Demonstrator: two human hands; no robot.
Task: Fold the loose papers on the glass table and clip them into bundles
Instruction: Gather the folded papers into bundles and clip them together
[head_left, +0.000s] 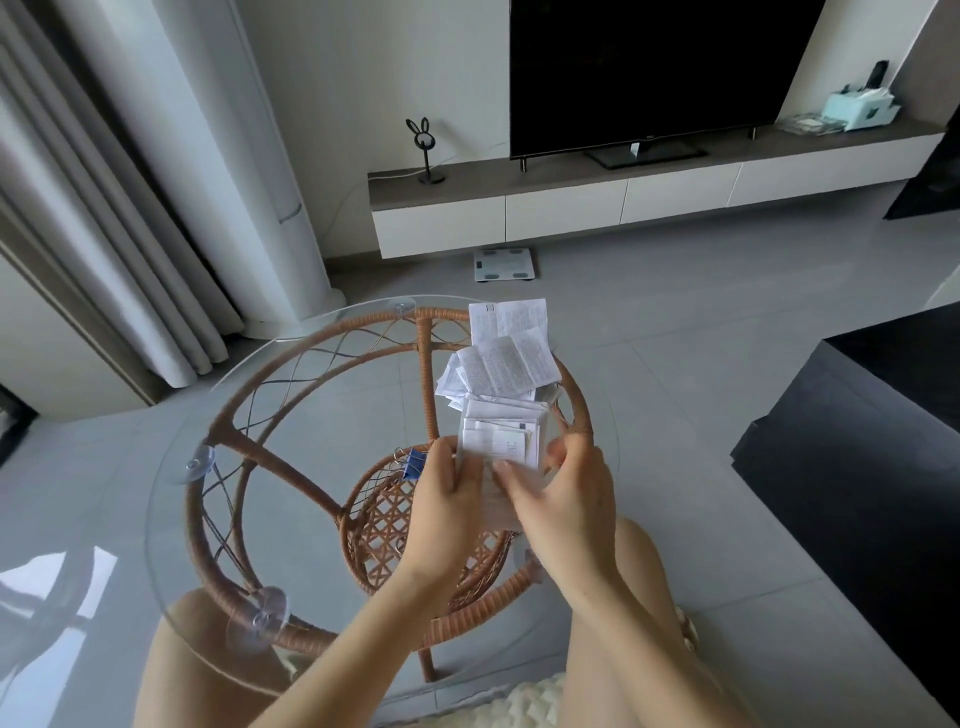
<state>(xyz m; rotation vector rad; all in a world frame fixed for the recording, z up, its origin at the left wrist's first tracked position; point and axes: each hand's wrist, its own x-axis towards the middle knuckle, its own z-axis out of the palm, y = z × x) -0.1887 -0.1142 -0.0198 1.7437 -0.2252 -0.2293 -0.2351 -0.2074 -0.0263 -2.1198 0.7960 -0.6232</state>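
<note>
A stack of folded white papers (500, 439) is held over the round glass table (171, 499). My left hand (445, 493) grips the stack's left edge. My right hand (558, 491) grips its right side, with the thumb lying across the front. Just left of my left hand, a blue binder clip (414, 463) lies on the glass, partly hidden by that hand. Beyond the stack, loose printed papers (506, 358) lie unfolded in a pile near the table's far right rim.
The glass top rests on a wicker frame (228, 447) with suction cups. My bare knees sit under the table's near edge. A bathroom scale (504, 264) lies on the floor before the TV cabinet (571, 208). A dark furniture block (857, 447) stands to the right.
</note>
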